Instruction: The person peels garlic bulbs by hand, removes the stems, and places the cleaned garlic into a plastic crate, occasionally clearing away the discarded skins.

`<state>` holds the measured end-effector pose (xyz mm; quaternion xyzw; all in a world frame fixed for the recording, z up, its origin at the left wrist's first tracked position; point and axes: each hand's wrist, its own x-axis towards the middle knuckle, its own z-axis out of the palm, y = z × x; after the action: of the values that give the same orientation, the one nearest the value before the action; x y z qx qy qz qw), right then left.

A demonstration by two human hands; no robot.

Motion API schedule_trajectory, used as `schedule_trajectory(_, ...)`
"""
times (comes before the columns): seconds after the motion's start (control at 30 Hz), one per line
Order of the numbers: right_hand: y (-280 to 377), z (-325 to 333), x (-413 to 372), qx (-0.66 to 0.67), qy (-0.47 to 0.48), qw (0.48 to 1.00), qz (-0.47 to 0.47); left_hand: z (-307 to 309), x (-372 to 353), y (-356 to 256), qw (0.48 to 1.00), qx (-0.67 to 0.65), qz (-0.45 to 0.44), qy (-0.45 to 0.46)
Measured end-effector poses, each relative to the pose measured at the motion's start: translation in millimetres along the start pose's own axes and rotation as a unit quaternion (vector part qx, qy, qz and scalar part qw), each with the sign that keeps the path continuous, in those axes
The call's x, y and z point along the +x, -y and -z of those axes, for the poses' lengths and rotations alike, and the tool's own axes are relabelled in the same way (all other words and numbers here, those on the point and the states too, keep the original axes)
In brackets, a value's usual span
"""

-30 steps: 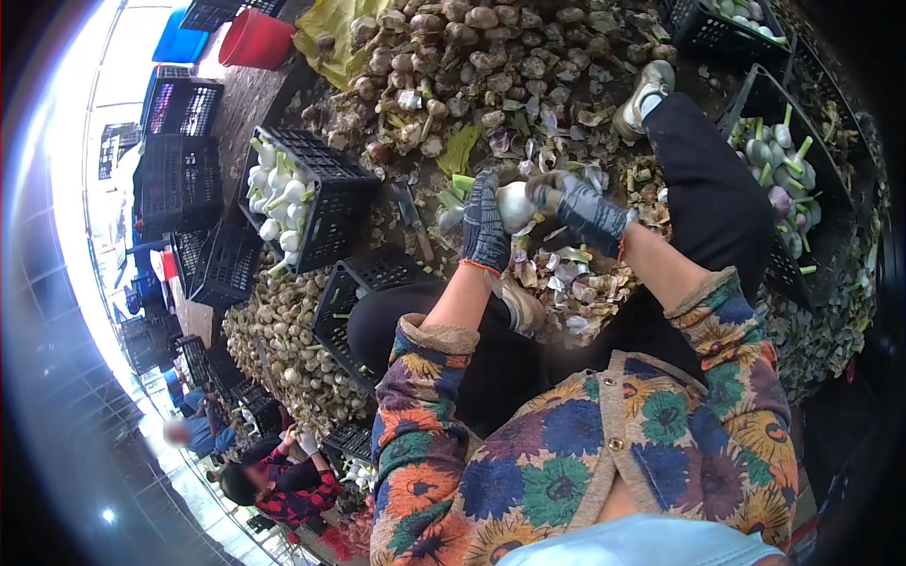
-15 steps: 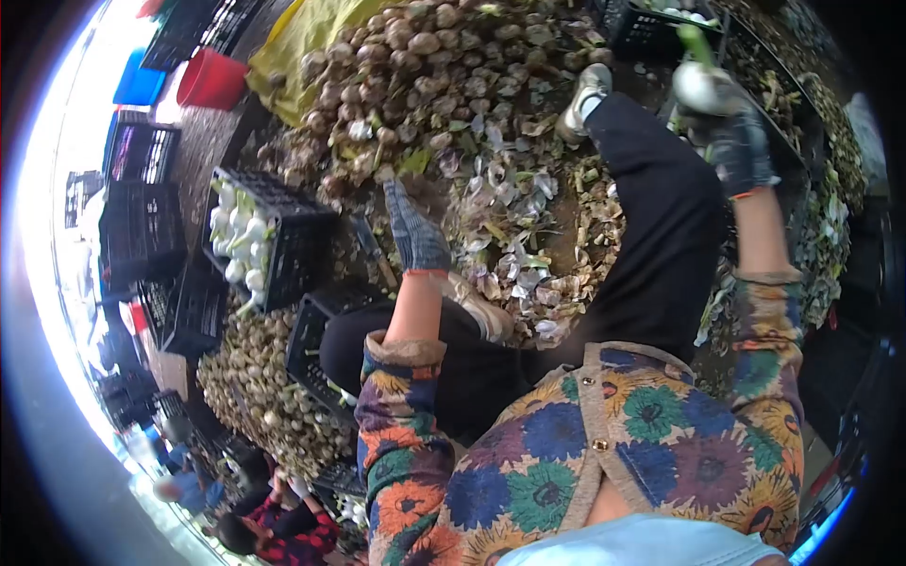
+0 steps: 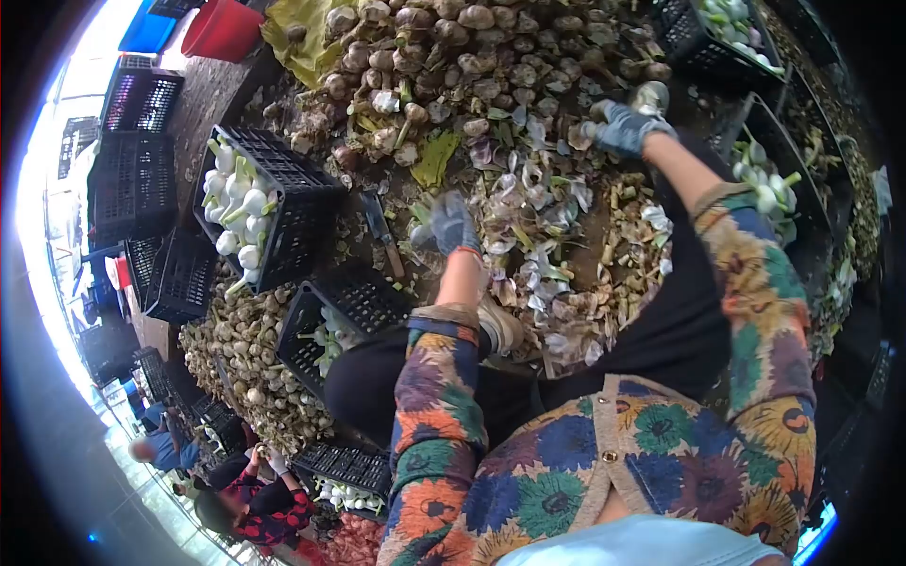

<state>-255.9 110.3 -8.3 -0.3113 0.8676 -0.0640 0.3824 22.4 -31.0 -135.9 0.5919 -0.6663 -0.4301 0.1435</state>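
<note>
The fingers (image 3: pixel 440 209) of the left hand (image 3: pixel 451 224), in a dark grey knitted glove with an orange cuff, lie close together. They point down into the litter of pale purple-white garlic husks (image 3: pixel 547 274) in the middle of the frame. Whether they pinch anything there, I cannot tell. Just to the left of them, apart from the glove, lies the knife with a brown wooden handle (image 3: pixel 382 231).

The fingers (image 3: pixel 604 124) of the right hand (image 3: pixel 625 127), in a grey-blue glove, are curled at the edge of the big heap of brown unpeeled garlic bulbs (image 3: pixel 453 42) at the top of the frame. A small pale lump sits at their tips, maybe a bulb, but the view is too blurred to say if it is gripped.

Half a second ago this right hand was lifted high at the upper right and held a peeled white bulb with a green stalk. Now that bulb is out of the hand, and the hand has come down to the heap. I judge this bulb is finished. It probably lies among the peeled white bulbs (image 3: pixel 769 184) in the black plastic crate (image 3: pixel 734 118) at the right. The left hand has stayed low over the husks.
</note>
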Motion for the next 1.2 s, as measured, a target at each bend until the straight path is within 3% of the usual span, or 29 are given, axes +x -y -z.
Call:
schedule_trajectory(0.03,-9.6,-29.8,43.2,-0.050,-0.006,0.998,-0.023,-10.7,10.0,27.4,0.999,0.038,-0.037,0.001)
schedule_trajectory(0.07,-14.7,-47.4,70.2,-0.043,-0.004,0.997,-0.068,-32.8,22.7,68.2,0.999,0.027,-0.014,-0.035)
schedule_trajectory(0.1,-19.3,-65.0,93.5,-0.036,0.000,0.993,-0.113,-22.5,12.1,44.5,0.998,0.044,0.047,0.001)
schedule_trajectory(0.17,-39.3,-102.1,132.6,0.013,-0.044,0.983,-0.177,-33.9,11.9,68.2,0.993,0.094,0.073,0.001)
schedule_trajectory(0.2,-56.0,-122.7,155.9,0.052,-0.034,0.975,-0.212,-40.8,16.2,90.6,0.993,0.068,0.082,0.042)
schedule_trajectory(0.3,-25.2,-177.8,160.2,0.042,-0.086,0.966,-0.242,-54.2,-0.8,98.3,0.983,0.160,0.070,0.053)
schedule_trajectory(0.33,-10.3,-199.7,161.0,0.072,-0.100,0.966,-0.227,-57.7,-8.8,89.1,0.977,0.173,0.102,0.070)
schedule_trajectory(0.37,19.9,-196.9,148.6,0.004,-0.026,0.973,-0.228,-63.1,-18.0,87.8,0.971,0.208,0.092,0.075)
schedule_trajectory(0.4,31.1,-214.1,143.2,-0.008,-0.032,0.985,-0.167,-70.1,-27.5,86.5,0.964,0.242,0.080,0.080)
schedule_trajectory(0.43,47.5,-234.6,136.0,0.028,0.003,0.982,-0.189,-74.4,-36.3,82.6,0.955,0.276,0.065,0.084)
schedule_trajectory(0.47,70.3,-233.1,104.0,-0.029,-0.022,0.993,-0.110,-74.0,-44.4,66.1,0.958,0.249,0.110,0.095)
schedule_trajectory(0.5,69.2,-240.9,91.5,-0.084,-0.014,0.996,0.027,-85.0,-52.4,71.6,0.925,0.279,0.218,0.138)
schedule_trajectory(0.57,59.5,-262.8,69.5,-0.100,0.011,0.993,0.056,-109.1,-93.0,119.8,0.928,0.355,0.059,0.094)
schedule_trajectory(0.63,36.8,-266.5,43.4,-0.207,0.084,0.964,0.142,-112.7,-120.4,121.3,0.865,0.367,0.018,0.343)
schedule_trajectory(0.7,-5.5,-272.9,8.7,-0.241,0.138,0.946,0.169,-114.8,-158.9,104.3,0.795,0.270,-0.080,0.537)
schedule_trajectory(0.73,-34.1,-277.3,-7.1,-0.299,0.181,0.918,0.188,-117.6,-173.7,99.4,0.754,0.238,-0.063,0.609)
schedule_trajectory(0.77,-65.1,-290.9,-19.6,-0.311,0.211,0.916,0.141,-121.6,-191.0,96.8,0.707,0.204,-0.046,0.676)
schedule_trajectory(0.8,-81.3,-291.9,-26.9,-0.254,0.193,0.947,0.026,-130.3,-210.1,97.4,0.678,0.129,-0.089,0.719)
schedule_trajectory(0.83,-100.0,-293.0,-42.0,-0.363,0.228,0.904,-0.005,-136.7,-224.9,102.5,0.640,0.053,-0.129,0.755)
schedule_trajectory(0.9,-42.2,-211.4,-52.3,-0.392,0.443,0.805,-0.049,-142.6,-219.3,112.0,0.597,0.017,-0.201,0.776)
schedule_trajectory(0.97,-61.0,-220.4,-37.3,-0.419,0.339,0.842,-0.035,-144.0,-179.2,112.2,0.618,0.050,-0.284,0.731)
schedule_trajectory(1.0,-46.4,-203.7,-30.5,-0.366,0.301,0.881,-0.015,-103.1,-144.1,63.4,0.732,0.057,-0.183,0.653)
schedule_trajectory(1.03,-17.1,-172.7,-32.7,-0.309,0.261,0.915,0.003,-92.9,-114.1,41.8,0.713,0.280,-0.303,0.567)
schedule_trajectory(1.07,15.6,-134.3,-46.3,-0.276,0.186,0.942,0.041,-93.0,-84.7,90.0,0.768,0.227,-0.433,0.414)
schedule_trajectory(1.1,18.4,-120.4,-49.6,-0.253,0.045,0.958,0.128,-77.1,-55.7,72.6,0.797,0.325,-0.326,0.390)
schedule_trajectory(1.13,20.8,-95.5,-62.8,-0.197,-0.108,0.947,0.230,-28.4,-45.4,24.3,0.756,0.386,-0.416,0.325)
schedule_trajectory(1.17,24.7,-64.3,-79.2,-0.133,-0.254,0.901,0.327,-3.2,-26.9,13.2,0.786,0.364,-0.394,0.307)
schedule_trajectory(1.2,36.4,-24.6,-112.4,-0.125,-0.250,0.919,0.279,24.7,-12.7,3.5,0.745,0.404,-0.472,0.244)
